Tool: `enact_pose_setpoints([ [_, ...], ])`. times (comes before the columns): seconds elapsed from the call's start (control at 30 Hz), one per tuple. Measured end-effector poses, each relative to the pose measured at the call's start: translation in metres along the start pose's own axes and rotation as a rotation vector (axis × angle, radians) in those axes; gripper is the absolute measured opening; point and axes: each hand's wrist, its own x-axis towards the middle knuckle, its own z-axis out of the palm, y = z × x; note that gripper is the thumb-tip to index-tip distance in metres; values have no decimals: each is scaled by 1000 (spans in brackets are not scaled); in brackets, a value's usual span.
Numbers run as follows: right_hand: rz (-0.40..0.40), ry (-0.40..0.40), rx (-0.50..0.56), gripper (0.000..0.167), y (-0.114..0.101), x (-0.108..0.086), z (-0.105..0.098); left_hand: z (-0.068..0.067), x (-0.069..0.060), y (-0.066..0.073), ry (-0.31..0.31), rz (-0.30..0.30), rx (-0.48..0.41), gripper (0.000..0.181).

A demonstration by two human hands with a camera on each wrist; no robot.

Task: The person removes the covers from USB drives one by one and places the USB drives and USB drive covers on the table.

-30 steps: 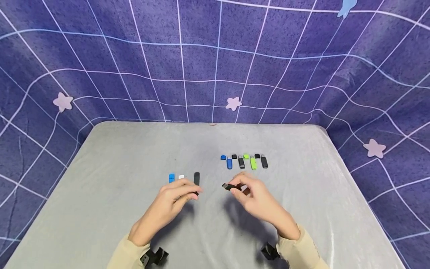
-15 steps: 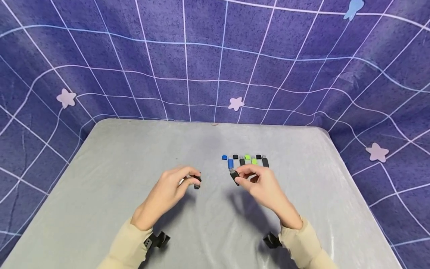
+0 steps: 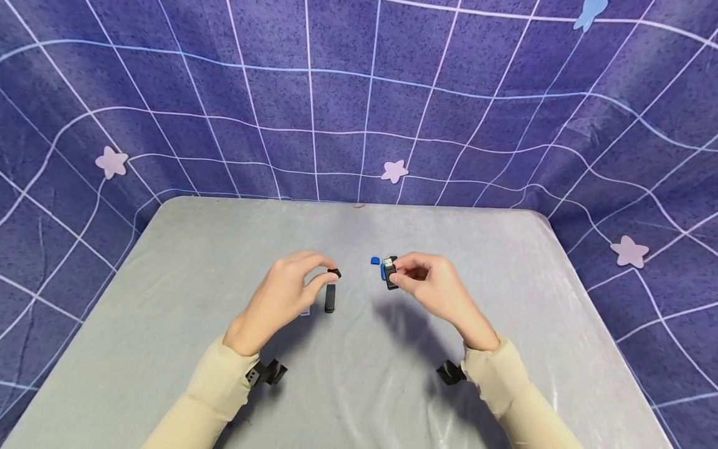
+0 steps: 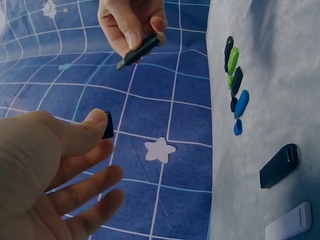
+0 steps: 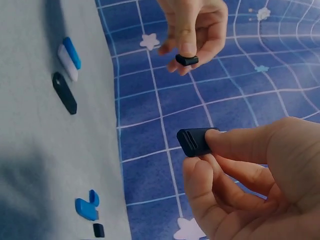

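My left hand point(image 3: 280, 298) pinches a small black cap point(image 4: 108, 126) between thumb and finger, above the table. To its right, my right hand point(image 3: 432, 277) holds an uncapped black USB stick point(image 3: 391, 279) by its body, metal plug pointing away from me. The two pieces are apart in the air. Beneath the left hand lie a black USB stick point(image 3: 330, 299), a white one point(image 4: 290, 222) and a blue one point(image 5: 72, 52). Behind the right hand, largely hidden in the head view, is a row with a blue stick point(image 4: 242, 103), its blue cap point(image 3: 375, 260), a green stick point(image 4: 233, 59) and black sticks point(image 4: 237, 80).
A grey cloth point(image 3: 224, 249) covers the table. Purple-blue curtain fabric point(image 3: 336, 106) with a line grid and star shapes hangs behind it and along both sides. A black wrist-camera mount point(image 3: 268, 373) sits at the left cuff, and another mount point(image 3: 450, 372) at the right.
Both hands have moved away from me, and the left has uncovered the black stick on the table. The right hand has turned its USB stick, so the plug points away instead of left.
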Motion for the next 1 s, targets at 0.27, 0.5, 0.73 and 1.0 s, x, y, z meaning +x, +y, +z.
enact_pose_setpoints([
  [0.27, 48, 35, 19, 18, 10, 18, 8, 12, 18, -19, 5, -32, -45, 7],
  [0.5, 66, 58, 27, 18, 16, 30, 16, 24, 27, -37, -88, -147, -44, 8],
  [0.73, 101, 44, 50, 19, 15, 39, 22, 31, 40, -46, -134, -209, -96, 12],
  [1.0, 177, 52, 165, 20, 29, 53, 31, 45, 50, -54, -183, -314, -161, 8],
])
